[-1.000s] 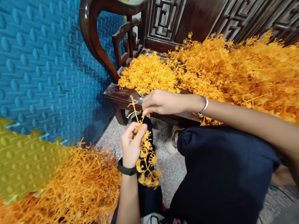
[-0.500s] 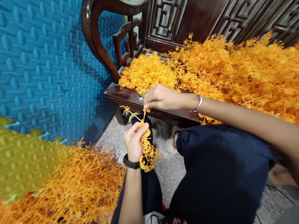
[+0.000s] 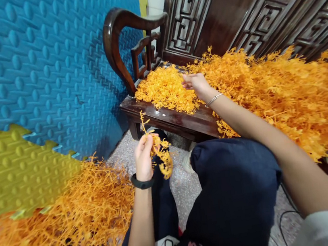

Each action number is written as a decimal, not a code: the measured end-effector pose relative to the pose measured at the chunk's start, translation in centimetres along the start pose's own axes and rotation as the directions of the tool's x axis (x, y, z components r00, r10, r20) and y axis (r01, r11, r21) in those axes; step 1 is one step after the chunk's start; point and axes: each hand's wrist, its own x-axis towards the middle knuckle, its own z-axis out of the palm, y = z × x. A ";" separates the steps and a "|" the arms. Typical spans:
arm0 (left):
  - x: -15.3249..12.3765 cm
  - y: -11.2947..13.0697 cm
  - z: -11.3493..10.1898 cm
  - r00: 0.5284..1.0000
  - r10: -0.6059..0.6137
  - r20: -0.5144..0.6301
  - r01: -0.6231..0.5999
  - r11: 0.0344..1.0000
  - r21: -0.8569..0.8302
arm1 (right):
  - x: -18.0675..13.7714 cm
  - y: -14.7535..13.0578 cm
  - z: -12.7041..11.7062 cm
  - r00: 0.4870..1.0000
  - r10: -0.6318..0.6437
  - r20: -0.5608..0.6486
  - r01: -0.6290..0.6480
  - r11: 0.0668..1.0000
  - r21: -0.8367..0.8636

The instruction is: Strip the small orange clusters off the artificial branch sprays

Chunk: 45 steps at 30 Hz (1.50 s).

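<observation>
Seated, knees in dark navy trousers (image 3: 236, 186) at 6 o'clock of the view. Left hand (image 3: 143, 158) raised just below centre, black wristband (image 3: 141, 182) on the wrist; its fingers (image 3: 146, 141) are closed around a branched orange plastic sprig (image 3: 159, 153), thin stem sticking up toward 12 o'clock, dense clustered end hanging at 4 o'clock of the hand, held clear of the floor and of the seat. Right hand (image 3: 196, 83) stretched out to 1 o'clock of the left one, thin silver bracelet (image 3: 213, 99) on the wrist; its fingers (image 3: 187, 80) lie low on a heap of fine orange plastic bits (image 3: 161, 86), and whether they pinch a piece or merely rest there cannot be told. No box or tray: that heap sits loose on the glossy seat (image 3: 166, 118) of a carved dark wooden armchair (image 3: 117, 40), against the curved armrest at 9 o'clock. At 3 o'clock of the right hand, a much larger pile of coarser orange plastic branches (image 3: 293, 84) runs off the right edge. A third orange tangle (image 3: 59, 227) lies on the floor at 8 o'clock. Behind it, studded blue foam mat (image 3: 35, 55) and studded yellow foam mat (image 3: 11, 169), interlocked. Speckled grey floor (image 3: 187, 184) between the legs.
</observation>
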 end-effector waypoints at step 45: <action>-0.1 0.3 -0.6 0.992 0.098 0.085 -0.116 0.966 0.233 | -12.7 -4.5 4.8 0.503 -0.385 0.774 0.570 0.821 0.038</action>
